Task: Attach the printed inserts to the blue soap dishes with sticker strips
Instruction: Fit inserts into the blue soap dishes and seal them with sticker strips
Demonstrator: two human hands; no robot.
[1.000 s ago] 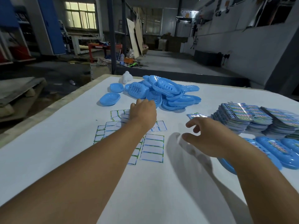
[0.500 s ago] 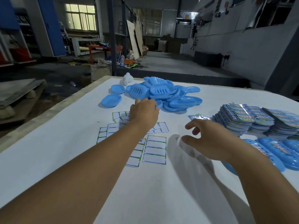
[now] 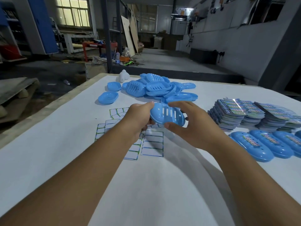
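Observation:
Both hands hold one blue slotted soap dish (image 3: 167,114) above the table, tilted with its slots toward me. My left hand (image 3: 138,118) grips its left end; my right hand (image 3: 193,126) curls round its right end, thumb on the near rim. Under the hands lie sheets of sticker strips (image 3: 152,144) with green and blue borders. A heap of blue soap dishes (image 3: 156,89) sits at the far side. Stacks of printed inserts (image 3: 241,111) stand at the right.
Several blue dishes with inserts on them (image 3: 254,146) lie in a row at the right, near the stacks. Two single dishes (image 3: 108,97) and a small white object (image 3: 124,76) sit at the far left of the white table (image 3: 48,152). The table's left edge drops to the workshop floor.
My left hand has drawn a soap dish back from the heap and lifted it. My right hand has come over from the table and taken its other end.

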